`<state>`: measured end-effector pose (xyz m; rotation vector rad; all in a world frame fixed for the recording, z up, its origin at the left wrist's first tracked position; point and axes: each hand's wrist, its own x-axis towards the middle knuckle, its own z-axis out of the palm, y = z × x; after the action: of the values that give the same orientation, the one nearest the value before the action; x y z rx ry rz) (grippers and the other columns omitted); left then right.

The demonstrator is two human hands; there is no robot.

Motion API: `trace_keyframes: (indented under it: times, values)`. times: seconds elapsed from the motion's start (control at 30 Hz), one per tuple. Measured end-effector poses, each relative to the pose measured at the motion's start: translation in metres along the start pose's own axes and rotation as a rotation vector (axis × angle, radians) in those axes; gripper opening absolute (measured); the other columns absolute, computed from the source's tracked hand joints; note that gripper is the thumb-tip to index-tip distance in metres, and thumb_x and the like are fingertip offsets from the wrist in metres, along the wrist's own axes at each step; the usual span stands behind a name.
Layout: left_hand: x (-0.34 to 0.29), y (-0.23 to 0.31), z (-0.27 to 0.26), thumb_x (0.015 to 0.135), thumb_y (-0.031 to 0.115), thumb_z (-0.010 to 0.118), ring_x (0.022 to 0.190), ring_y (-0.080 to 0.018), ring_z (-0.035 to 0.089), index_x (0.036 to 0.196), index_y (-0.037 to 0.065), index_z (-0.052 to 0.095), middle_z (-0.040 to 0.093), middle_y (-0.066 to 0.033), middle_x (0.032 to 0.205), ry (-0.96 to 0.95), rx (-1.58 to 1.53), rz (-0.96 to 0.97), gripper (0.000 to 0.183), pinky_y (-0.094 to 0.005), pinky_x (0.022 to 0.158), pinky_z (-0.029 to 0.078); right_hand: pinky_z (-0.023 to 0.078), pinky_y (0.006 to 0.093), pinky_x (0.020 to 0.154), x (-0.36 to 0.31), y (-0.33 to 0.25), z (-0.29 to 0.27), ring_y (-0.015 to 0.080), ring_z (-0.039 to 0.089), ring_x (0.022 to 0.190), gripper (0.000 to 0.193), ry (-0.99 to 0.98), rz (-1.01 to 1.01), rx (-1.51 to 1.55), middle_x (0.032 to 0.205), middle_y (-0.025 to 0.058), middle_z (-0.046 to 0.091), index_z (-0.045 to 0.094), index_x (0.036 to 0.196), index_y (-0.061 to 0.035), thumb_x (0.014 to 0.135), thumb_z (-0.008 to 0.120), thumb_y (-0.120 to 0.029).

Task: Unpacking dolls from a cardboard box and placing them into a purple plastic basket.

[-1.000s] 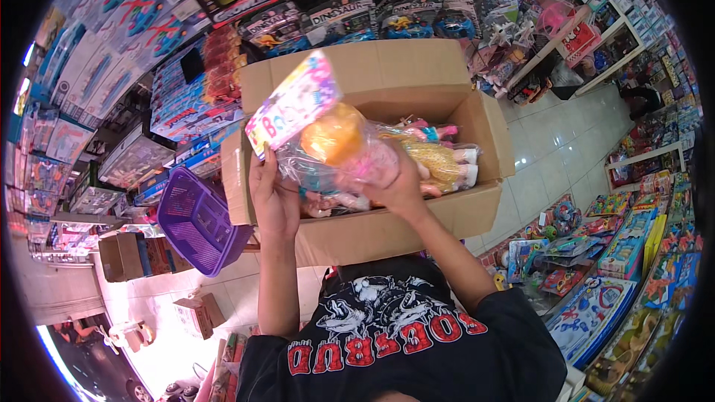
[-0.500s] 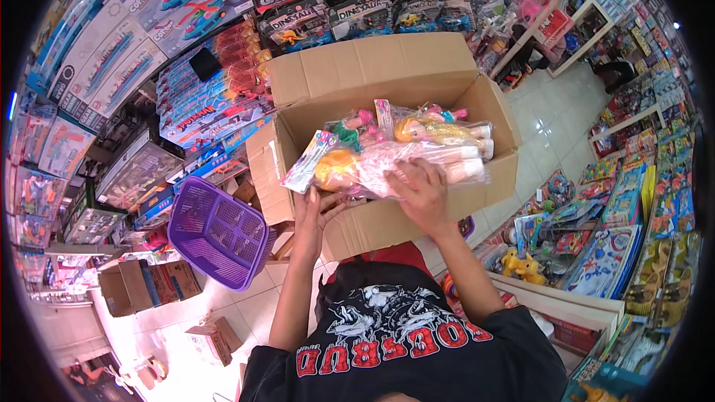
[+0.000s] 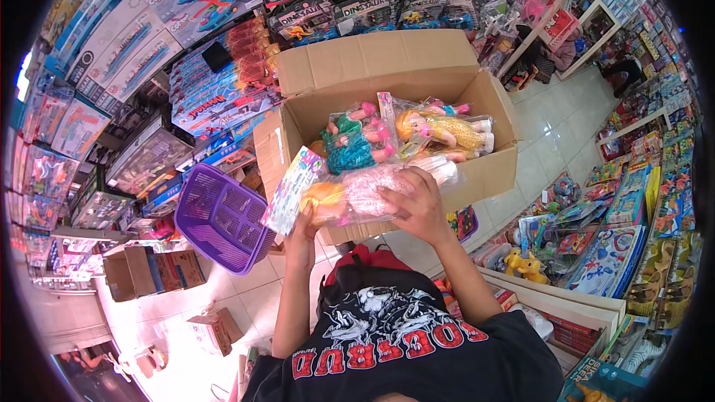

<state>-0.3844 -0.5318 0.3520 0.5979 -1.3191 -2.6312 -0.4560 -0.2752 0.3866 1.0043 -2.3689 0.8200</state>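
A bagged doll with orange-blond hair and a pink dress lies across both my hands, over the near side of an open cardboard box. My left hand grips the bag at the head end, beside its printed card. Around the doll's skirt and legs closes my right hand. Inside the box are more bagged dolls: one in a yellow dress at the right and one in teal at the left. Part of the contents is hidden under the held doll.
Left of the box stands a purple plastic basket. Small cardboard boxes sit on the tiled floor beyond it. Boxed toys line the shelves behind and at the left. At the right, a low display carries packaged toys.
The pink-dressed doll has come up and toward me, now tilted with its card lower left. The teal-dressed doll shows more in the box. My left hand has moved slightly nearer to me.
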Motion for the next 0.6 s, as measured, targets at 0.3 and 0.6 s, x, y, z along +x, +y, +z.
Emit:
trace_keyframes:
  times: [0.3, 0.6]
  values:
    - [-0.039, 0.037, -0.040, 0.100, 0.034, 0.048, 0.095, -0.0173, 0.065, 0.131, 0.002, 0.051, 0.063, -0.0080, 0.119, 0.125, 0.002, 0.081, 0.045, -0.0327, 0.076, 0.056, 0.019, 0.0562, 0.112, -0.003, 0.000, -0.016, 0.0426, 0.024, 0.140, 0.103, 0.216, 0.259, 0.021, 0.150, 0.0180, 0.031, 0.040, 0.147, -0.0157, 0.063, 0.082, -0.060]
    - [-0.037, 0.078, -0.139, 0.101, 0.057, 0.030, 0.065, -0.0111, 0.058, 0.121, 0.008, 0.056, 0.064, -0.0021, 0.090, 0.130, 0.278, -0.106, 0.059, -0.0238, 0.047, 0.039, 0.048, 0.0333, 0.092, -0.028, -0.071, 0.045, 0.0199, 0.059, 0.105, 0.072, 0.155, 0.467, 0.483, 0.115, 0.0114, 0.059, 0.051, 0.129, -0.0015, 0.071, 0.086, -0.026]
